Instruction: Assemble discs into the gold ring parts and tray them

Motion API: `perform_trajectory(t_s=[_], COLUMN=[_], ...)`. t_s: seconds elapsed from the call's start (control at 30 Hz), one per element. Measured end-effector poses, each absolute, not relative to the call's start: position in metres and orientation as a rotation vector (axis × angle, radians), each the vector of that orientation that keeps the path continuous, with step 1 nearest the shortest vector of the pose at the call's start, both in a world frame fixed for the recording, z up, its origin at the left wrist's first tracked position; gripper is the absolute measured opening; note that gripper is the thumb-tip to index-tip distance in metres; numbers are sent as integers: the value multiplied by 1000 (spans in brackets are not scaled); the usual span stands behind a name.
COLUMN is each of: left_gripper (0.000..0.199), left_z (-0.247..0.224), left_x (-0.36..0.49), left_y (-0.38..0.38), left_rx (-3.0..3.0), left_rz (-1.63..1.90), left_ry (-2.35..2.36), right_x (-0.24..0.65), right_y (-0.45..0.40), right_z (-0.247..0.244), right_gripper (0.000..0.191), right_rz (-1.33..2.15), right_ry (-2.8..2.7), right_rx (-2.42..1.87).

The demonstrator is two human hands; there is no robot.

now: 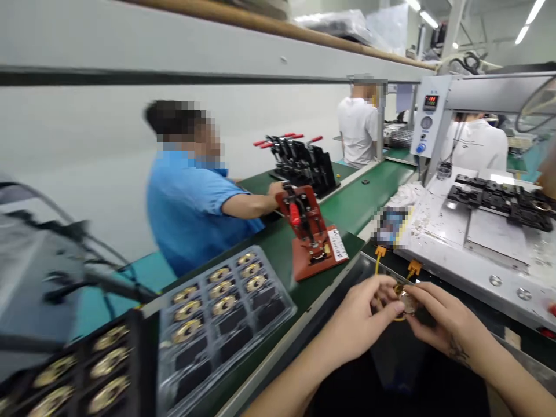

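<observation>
Just above the dark surface at the lower right, both hands meet around a small round gold-coloured metal part (408, 302). My left hand (367, 313) pinches it from the left, thumb pressed against its near side. The fingers of my right hand (443, 315) close on its other edge. What kind of part it is cannot be made out, since fingertips cover much of it. A yellow cable (377, 265) with an orange plug runs down behind my left fingers, and a second orange plug (414, 268) lies beyond the part.
A clear plastic tray (284, 289) holds several gold ring-shaped parts; a black tray (145, 359) with more stands left. A red clamp fixture (304, 269) is on the green bench. Machine with white plate (499, 231) at right. A person in blue (186, 197) works opposite.
</observation>
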State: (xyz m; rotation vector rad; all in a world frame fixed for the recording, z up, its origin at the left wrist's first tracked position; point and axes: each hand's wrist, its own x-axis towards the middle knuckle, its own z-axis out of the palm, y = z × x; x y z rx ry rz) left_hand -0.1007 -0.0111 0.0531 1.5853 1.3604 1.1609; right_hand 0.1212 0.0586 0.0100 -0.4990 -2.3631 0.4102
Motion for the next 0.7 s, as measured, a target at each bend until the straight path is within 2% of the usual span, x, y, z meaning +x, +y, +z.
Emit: perform_trajectory(t_s=[0.03, 0.13, 0.17, 0.33, 0.4, 0.47, 0.6, 0.7], left_gripper=[18, 7, 14, 49, 51, 48, 29, 21], left_z=[67, 109, 120, 137, 145, 165, 208, 201], left_x=[-116, -171, -189, -243, -245, -248, -279, -319], left_y=[-9, 5, 11, 41, 48, 56, 77, 72], left_rx=[1697, 2153, 2325, 2807, 2717, 2489, 1970, 1659], left_rz=[1273, 1681, 1723, 1327, 1378, 1582, 1950, 1861], left_ry=[1446, 1612, 1603, 1570, 1600, 1654, 1590, 1769], right_x=[115, 95, 88, 64, 54, 38, -3, -27], right_y=[63, 76, 80, 90, 95, 102, 116, 122], right_z=[13, 26, 31, 41, 41, 41, 42, 31], right_gripper=[50, 42, 40, 33, 33, 30, 23, 21], right_rz=[413, 501, 523, 569, 600, 626, 664, 707], right_ry=[-2341, -2280, -2264, -2209, -2197, -2189, -2215, -2240], right_rx=[-485, -465, -459, -465, -482, -487, -444, -420])
